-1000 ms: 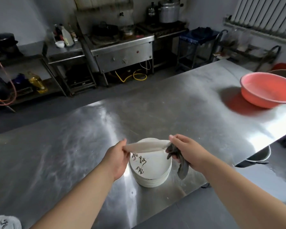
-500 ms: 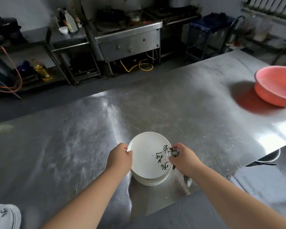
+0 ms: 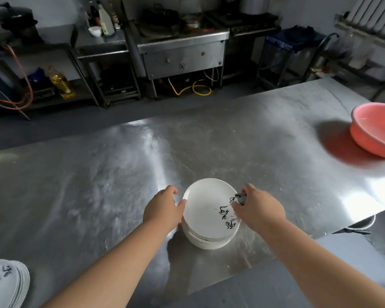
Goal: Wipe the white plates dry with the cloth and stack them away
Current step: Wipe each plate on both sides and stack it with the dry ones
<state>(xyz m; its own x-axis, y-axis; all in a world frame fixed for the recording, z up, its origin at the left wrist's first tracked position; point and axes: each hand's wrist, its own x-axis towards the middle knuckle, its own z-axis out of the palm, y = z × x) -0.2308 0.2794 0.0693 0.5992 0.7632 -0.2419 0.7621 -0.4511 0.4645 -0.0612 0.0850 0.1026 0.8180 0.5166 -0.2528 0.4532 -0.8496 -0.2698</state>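
A stack of white plates [image 3: 206,240] stands on the steel table [image 3: 120,174] near its front edge. The top plate [image 3: 206,203] lies flat on it, with black brush writing on its right side. My left hand [image 3: 162,210] grips that plate's left rim, thumb against the edge. At the right rim, my right hand [image 3: 257,210] pinches a dark grey cloth [image 3: 241,197], of which only a small bunch shows above the fingers. A second stack of white plates [image 3: 5,283] with the same writing sits at the bottom left.
A pink plastic basin [image 3: 376,130] stands at the table's right edge. Beyond the table lie a floor aisle, a steel stove unit [image 3: 182,56], shelves with bottles and a blue-topped cart. A metal pot [image 3: 362,225] sits below the table's right front.
The plate held up edge-on above the stack a second ago now lies flat on top of it. Both hands came down with it, and the hanging cloth is bunched in my right hand.
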